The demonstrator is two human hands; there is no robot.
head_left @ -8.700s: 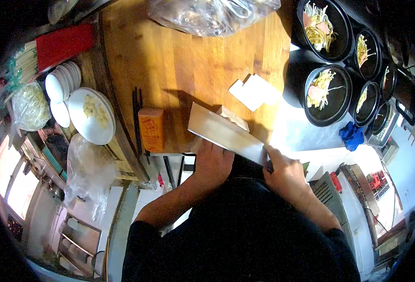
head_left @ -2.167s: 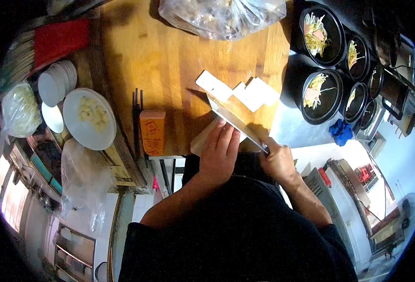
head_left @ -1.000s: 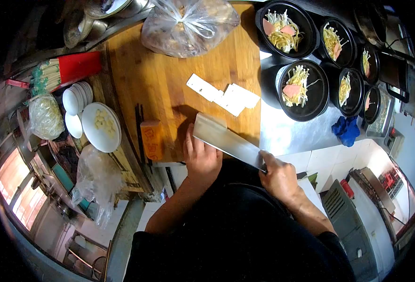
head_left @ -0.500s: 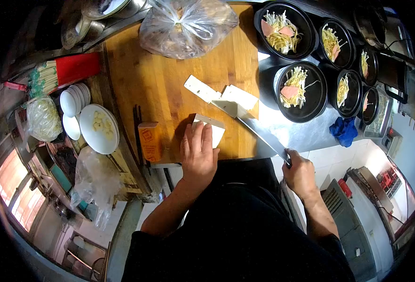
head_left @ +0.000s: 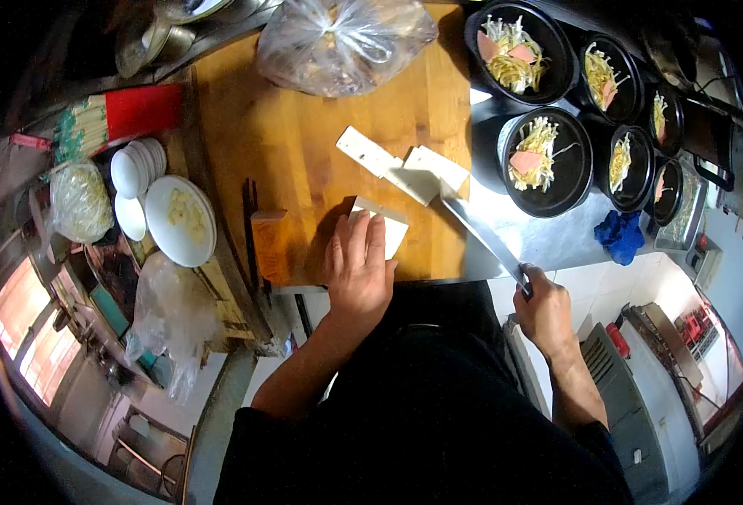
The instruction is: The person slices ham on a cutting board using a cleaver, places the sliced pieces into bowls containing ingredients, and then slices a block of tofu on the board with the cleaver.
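Observation:
On the wooden cutting board (head_left: 312,135), my left hand (head_left: 360,265) lies over a white block of tofu (head_left: 396,229), its fingers on top and the thumb along the near side. My right hand (head_left: 544,311) is wrapped round the handle of a knife (head_left: 479,234). The blade reaches left over the board, and its far end meets the thin white tofu slices (head_left: 440,167). One slice (head_left: 363,149) lies further left, in line with the blade. An orange packet (head_left: 270,247) sits left of my left hand, beside dark chopsticks (head_left: 250,227).
Several black pots (head_left: 548,189) with enoki mushrooms and pink slices stand at the right. A tied plastic bag (head_left: 346,50) occupies the board's far side. White plates (head_left: 169,248) and small bowls (head_left: 127,174) are at left. A blue cloth (head_left: 618,237) lies near the counter's front edge.
The whole view has shifted slightly, so the board and pots appear a little further right and higher. Both hands keep nearly the same place relative to the tofu and knife.

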